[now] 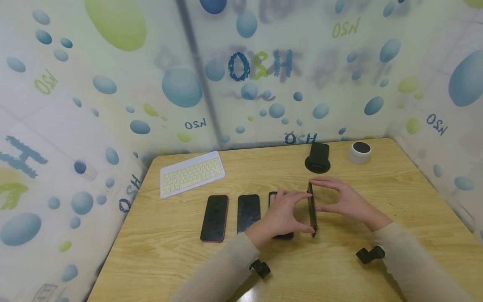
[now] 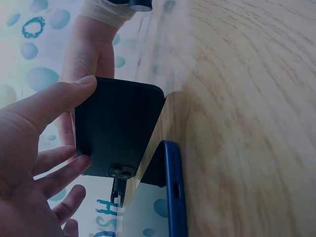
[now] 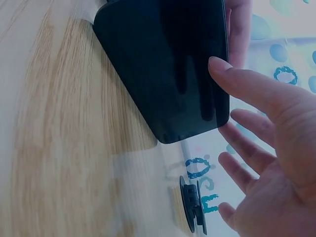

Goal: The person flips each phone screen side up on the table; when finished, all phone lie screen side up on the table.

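A black smartphone (image 1: 312,212) stands on its long edge on the table, between the two hands. My left hand (image 1: 284,214) holds it from the left, thumb near its close end and fingertips toward the far end. From the right, my right hand (image 1: 345,201) grips it, with the thumb on the upper edge and a fingertip at the far corner. The left wrist view shows its dark back (image 2: 118,123) with a camera bump; the right wrist view shows its glossy dark screen (image 3: 158,74). Under the left forearm lies another phone (image 1: 284,236), partly hidden.
Two more dark phones (image 1: 214,219) (image 1: 249,210) lie flat in a row to the left. A white keyboard (image 1: 192,174) sits at the back left. A black phone stand (image 1: 318,157) and a white round device (image 1: 359,152) stand at the back right, near the patterned curtain (image 1: 245,109).
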Available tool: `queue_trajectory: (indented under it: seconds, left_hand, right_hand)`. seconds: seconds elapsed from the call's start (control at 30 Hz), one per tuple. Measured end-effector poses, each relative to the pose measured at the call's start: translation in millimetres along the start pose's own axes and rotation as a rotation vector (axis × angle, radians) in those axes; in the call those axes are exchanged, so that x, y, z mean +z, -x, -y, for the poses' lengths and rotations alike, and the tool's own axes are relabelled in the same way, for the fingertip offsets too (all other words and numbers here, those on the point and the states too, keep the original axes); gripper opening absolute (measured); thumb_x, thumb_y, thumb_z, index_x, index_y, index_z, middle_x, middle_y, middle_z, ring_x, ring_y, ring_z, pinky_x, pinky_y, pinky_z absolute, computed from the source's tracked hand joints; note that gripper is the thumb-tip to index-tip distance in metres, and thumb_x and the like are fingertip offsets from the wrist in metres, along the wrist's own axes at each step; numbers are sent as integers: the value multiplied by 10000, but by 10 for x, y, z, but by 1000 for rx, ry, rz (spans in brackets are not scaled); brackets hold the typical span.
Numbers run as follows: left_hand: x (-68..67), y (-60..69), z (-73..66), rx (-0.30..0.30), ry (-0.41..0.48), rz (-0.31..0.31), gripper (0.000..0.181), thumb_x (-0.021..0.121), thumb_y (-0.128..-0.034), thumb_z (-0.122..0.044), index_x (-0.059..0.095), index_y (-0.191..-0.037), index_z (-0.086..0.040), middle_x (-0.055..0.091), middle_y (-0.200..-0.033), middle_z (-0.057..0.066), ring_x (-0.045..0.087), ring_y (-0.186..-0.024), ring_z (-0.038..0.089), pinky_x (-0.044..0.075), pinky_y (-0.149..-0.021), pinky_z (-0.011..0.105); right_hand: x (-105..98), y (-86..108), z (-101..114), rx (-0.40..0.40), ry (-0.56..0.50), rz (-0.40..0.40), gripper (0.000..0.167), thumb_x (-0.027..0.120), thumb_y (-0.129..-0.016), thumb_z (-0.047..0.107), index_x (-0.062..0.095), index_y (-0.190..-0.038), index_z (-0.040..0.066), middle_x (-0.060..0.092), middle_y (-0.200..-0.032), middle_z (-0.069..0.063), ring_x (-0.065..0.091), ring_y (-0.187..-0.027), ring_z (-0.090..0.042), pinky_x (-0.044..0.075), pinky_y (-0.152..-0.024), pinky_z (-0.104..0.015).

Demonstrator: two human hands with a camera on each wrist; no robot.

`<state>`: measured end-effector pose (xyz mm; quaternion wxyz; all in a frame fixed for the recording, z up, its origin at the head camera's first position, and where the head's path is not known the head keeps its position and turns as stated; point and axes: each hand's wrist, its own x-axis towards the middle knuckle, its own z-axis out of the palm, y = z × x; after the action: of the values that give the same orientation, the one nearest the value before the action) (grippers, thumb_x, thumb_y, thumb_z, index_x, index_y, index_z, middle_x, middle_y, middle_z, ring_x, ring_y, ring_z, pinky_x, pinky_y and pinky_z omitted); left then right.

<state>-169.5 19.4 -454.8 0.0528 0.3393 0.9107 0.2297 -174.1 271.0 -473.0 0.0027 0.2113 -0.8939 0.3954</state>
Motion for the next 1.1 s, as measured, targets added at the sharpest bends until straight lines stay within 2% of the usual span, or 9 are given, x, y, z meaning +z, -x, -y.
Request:
queue_trajectory:
  seconds: [0.3, 0.43, 0.6, 0.8, 1.1]
  left_hand:
    - [-43, 67, 79, -9, -23, 4, 898, 878, -735, -597, 523, -1512, -321, 531, -1546, -101, 461, -1244, 176, 321, -920, 360]
    - [-63, 95, 126, -16, -14, 8, 888, 879, -738, -589, 532, -1508, -313, 545, -1532, -94, 462, -1210, 176, 324, -907, 344]
    - [-72, 129, 174, -18, 18, 9, 875, 888, -749, -552, 535, -1508, -294, 563, -1514, -95, 455, -1146, 162, 315, -891, 341]
    - [3, 136, 212, -46, 40, 17, 857, 904, -744, -519, 558, -1489, -276, 601, -1464, -95, 453, -1147, 163, 294, -869, 339]
    - [104, 102, 185, -71, 19, 29, 845, 913, -733, -516, 580, -1471, -273, 629, -1428, -101, 453, -1161, 158, 264, -837, 312]
  right_hand:
    - [66, -64, 21, 5, -36, 14, 763, 884, -822, 302, 551, -1500, 195, 515, -1557, -125, 415, -1444, -424, 309, -1107, -725]
    - [100, -92, -20, -7, -23, 35, 755, 886, -823, 271, 554, -1498, 201, 550, -1531, -113, 463, -1417, -406, 332, -1117, -695]
    - [119, -115, -74, -8, 36, 63, 742, 905, -793, 180, 589, -1464, 144, 596, -1479, -140, 508, -1382, -422, 352, -1121, -676]
    - [104, -77, -198, -5, 126, 90, 740, 913, -759, 126, 613, -1436, 124, 606, -1450, -182, 505, -1360, -461, 356, -1095, -700]
    - [10, -16, -303, 32, 201, 103, 701, 914, -761, 211, 645, -1405, 143, 615, -1420, -199, 492, -1353, -484, 304, -1066, -737]
